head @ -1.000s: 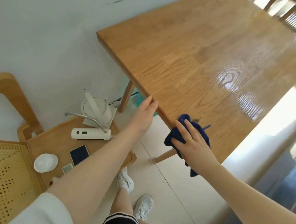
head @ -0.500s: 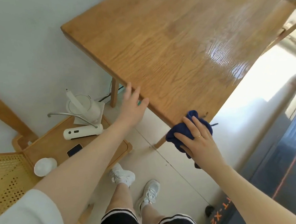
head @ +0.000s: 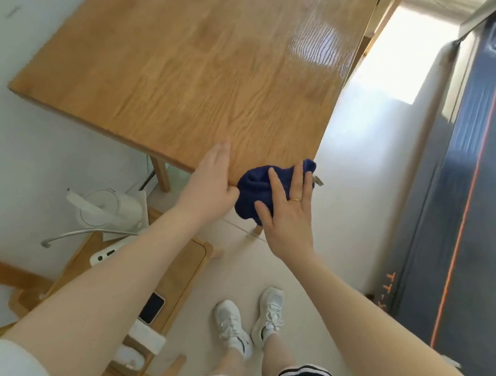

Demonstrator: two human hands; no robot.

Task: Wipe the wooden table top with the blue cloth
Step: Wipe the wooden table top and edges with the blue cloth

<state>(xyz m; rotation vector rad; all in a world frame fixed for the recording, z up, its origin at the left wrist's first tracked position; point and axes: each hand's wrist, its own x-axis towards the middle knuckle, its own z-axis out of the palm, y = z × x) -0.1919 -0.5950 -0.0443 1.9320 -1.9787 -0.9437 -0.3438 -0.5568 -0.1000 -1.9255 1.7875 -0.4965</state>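
Half the blue cloth overhangs the table corner; my right hand presses it with straight fingers, my left hand rests flat, so it may slip off.

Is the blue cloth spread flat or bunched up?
Bunched up: the blue cloth forms a rumpled lump at the table corner under the right hand.

It was a home room: a wooden dining table, white kettle, phone and treadmill showed it.
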